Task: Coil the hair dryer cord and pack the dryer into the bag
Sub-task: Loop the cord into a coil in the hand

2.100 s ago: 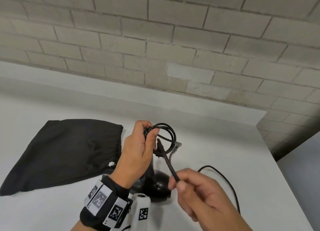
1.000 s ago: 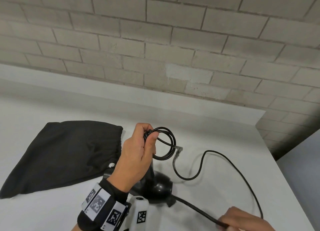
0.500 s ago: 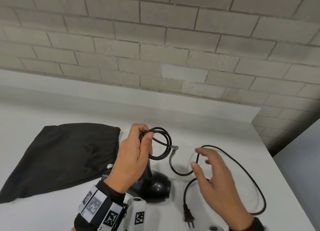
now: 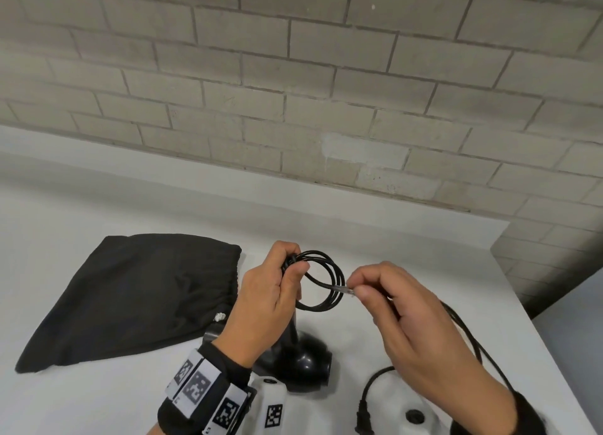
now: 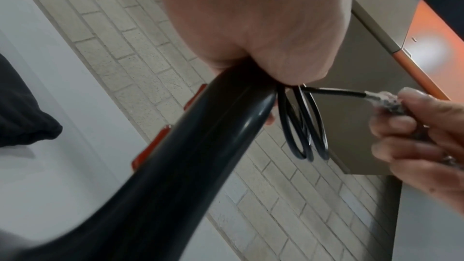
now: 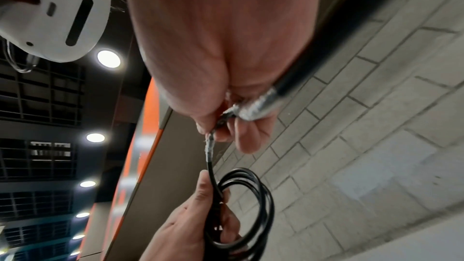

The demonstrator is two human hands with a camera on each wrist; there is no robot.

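1. Gripping the hair dryer [image 4: 295, 356] by its handle, the left hand [image 4: 266, 304] also traps a few small loops of the cord [image 4: 321, 283] under its thumb at the handle's top end. The dryer's round body sits low over the desk [image 4: 375, 238], near its front edge.
2. The right hand [image 4: 401, 307] pinches the cord between thumb and fingertips at a stretch wrapped in clear tape [image 5: 376, 96], just beside the loops. The other fingers curl round more cord behind it.
3. The rest of the cord trails over the right wrist toward the desk's right edge and ends in the plug [image 4: 363, 418], which lies at the front edge.
4. The bag [image 4: 130, 294] lies flat on the left part of the desk, its gathered mouth turned toward the dryer, so it is near for packing.
5. To do this turn well, I judge that the right hand should carry the pinched stretch round to match the loops already held and lay it under the left thumb.
6. The left thumb should lift only briefly, or the held loops may spring open.
7. The taped stretch looks stiffer, so it may resist a tight bend; a slightly wider turn there seems safer.
8. Slack should slide through the right fingers so the plug drags without snagging.
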